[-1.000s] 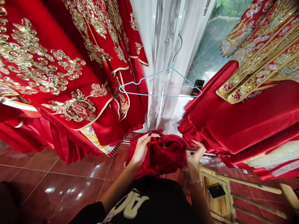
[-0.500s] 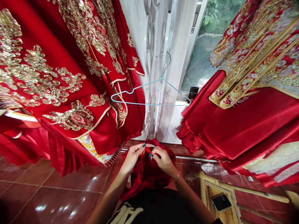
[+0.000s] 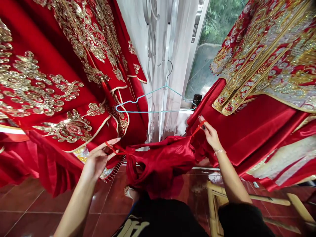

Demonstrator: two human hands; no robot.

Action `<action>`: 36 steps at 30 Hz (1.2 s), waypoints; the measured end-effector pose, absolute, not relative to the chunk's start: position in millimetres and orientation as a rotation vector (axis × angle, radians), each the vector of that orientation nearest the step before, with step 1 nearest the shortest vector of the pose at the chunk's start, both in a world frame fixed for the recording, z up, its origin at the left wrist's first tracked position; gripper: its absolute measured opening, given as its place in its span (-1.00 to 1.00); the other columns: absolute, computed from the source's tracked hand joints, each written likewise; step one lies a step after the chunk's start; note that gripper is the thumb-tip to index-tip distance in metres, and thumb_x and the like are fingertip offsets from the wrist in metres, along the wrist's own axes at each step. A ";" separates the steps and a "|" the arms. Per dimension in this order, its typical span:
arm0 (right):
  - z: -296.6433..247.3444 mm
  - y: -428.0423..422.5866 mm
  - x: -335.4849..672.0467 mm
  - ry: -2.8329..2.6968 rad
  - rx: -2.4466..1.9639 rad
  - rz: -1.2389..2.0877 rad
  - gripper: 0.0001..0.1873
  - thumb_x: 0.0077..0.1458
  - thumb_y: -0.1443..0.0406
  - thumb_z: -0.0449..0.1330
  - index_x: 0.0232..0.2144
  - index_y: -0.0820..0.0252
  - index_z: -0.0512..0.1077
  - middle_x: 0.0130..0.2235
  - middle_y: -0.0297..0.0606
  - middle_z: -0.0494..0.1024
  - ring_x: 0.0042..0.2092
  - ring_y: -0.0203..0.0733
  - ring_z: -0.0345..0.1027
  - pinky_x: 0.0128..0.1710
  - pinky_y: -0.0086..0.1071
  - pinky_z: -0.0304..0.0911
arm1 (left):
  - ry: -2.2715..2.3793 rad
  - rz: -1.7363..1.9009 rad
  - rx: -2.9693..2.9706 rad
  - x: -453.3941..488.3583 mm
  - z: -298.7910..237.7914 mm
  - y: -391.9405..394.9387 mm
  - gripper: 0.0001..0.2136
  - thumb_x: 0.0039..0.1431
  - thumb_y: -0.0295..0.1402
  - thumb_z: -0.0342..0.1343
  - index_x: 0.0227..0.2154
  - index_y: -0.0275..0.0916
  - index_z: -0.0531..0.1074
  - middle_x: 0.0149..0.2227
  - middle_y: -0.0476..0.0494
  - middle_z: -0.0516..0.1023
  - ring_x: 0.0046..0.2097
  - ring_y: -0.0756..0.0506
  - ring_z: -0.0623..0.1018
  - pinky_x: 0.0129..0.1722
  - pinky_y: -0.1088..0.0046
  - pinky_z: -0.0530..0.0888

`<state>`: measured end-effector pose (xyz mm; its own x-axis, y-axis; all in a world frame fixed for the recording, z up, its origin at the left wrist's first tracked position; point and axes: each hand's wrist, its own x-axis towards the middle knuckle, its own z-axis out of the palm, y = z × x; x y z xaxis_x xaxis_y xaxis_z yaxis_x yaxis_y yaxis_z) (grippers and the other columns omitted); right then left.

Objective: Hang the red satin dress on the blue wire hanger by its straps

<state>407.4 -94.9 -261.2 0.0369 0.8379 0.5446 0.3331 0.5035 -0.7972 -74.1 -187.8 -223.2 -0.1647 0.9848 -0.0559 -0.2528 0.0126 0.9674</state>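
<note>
I hold a plain red satin garment stretched out in front of me by its two thin red straps. My left hand pinches one strap at the left, fingers partly extended. My right hand pinches the other strap, raised at the right. The garment's body hangs down between my hands. Just above it, an empty light-blue wire hanger hangs in front of a white sheer curtain.
Red robes with gold embroidery hang at the left and at the right. A dark phone stands on the window sill. A wooden frame is low at the right on the red tiled floor.
My hands were together at the bunched garment; they have moved apart, left hand to the left and right hand up and right, pulling the garment open by its straps. The view tilted up.
</note>
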 end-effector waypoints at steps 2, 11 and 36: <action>-249.5 -68.2 426.5 -1.643 -1.077 0.357 -0.53 0.18 0.10 0.21 0.11 0.04 0.50 0.30 -0.20 0.38 0.37 -0.01 0.16 0.43 -0.03 -0.05 | 1.159 1.579 0.859 -64.8 -210.8 -190.8 -0.72 -0.31 -0.43 0.19 -0.42 -0.24 0.67 -0.10 -0.28 0.69 0.05 -0.32 0.58 -0.18 0.34 0.66; -207.0 15.5 418.2 -1.590 -0.954 0.775 -0.25 -0.23 0.20 0.46 0.08 0.20 0.49 0.28 0.00 0.39 0.28 0.16 0.30 0.15 0.00 0.40 | 1.246 1.603 0.999 -59.8 -169.0 -209.9 -0.74 -0.16 -0.41 0.17 -0.41 -0.01 0.70 -0.05 0.03 0.67 0.21 -0.39 0.46 -0.11 0.16 0.66; -148.6 -17.1 389.6 -1.854 -1.199 0.322 -0.80 -0.07 0.22 0.30 -0.39 0.21 0.62 -0.26 -0.10 0.68 -0.22 -0.07 0.52 -0.16 -0.25 0.41 | 1.169 1.614 1.142 -77.2 -123.4 -107.9 -0.76 0.14 -0.30 0.09 -0.31 -0.35 0.59 0.09 -0.32 0.59 0.09 -0.20 0.49 -0.04 0.28 0.55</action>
